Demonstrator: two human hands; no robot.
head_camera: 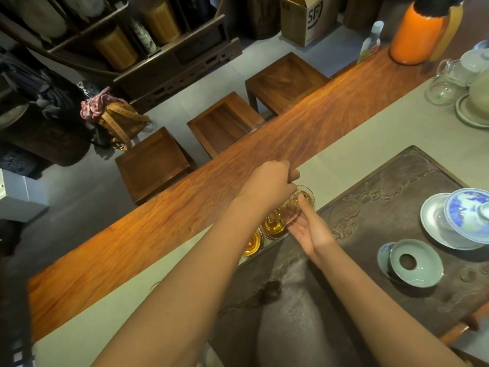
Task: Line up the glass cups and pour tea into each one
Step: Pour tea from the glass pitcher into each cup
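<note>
Long wooden surface (238, 160) with a pale grey runner (370, 144) along it and a dark carved tea tray (397, 197) at the 4 o'clock side. Glass cups, three visible, in a row on the runner just beside the tray's 9 o'clock edge: nearest cup (252, 245) holding amber tea; middle cup (272, 226) holding amber tea; far cup (307, 197) toward 1 o'clock of the others, amber inside. Left hand (267, 185), reaching in from 7 o'clock, fingers curled downward over a glass pitcher (291, 207) that is tilted above the far end of the row; the grip is closed on the pitcher, though much of the vessel is blurred and hidden behind the hand. Right hand (308, 231), palm up with fingers straight and relaxed, lies just under and beside the pitcher at the tray's edge; its grip is wide and holds nothing. On the tray at 3 o'clock: a blue-and-white lidded gaiwan (468, 210) on a saucer, and a pale celadon dish (415, 263) with a round hole at its centre. At 1 o'clock on the surface: an orange thermos (415, 35) and clear glassware (447, 83). Beyond the surface at 11 o'clock: three square wooden stools (225, 123) on the floor.
</note>
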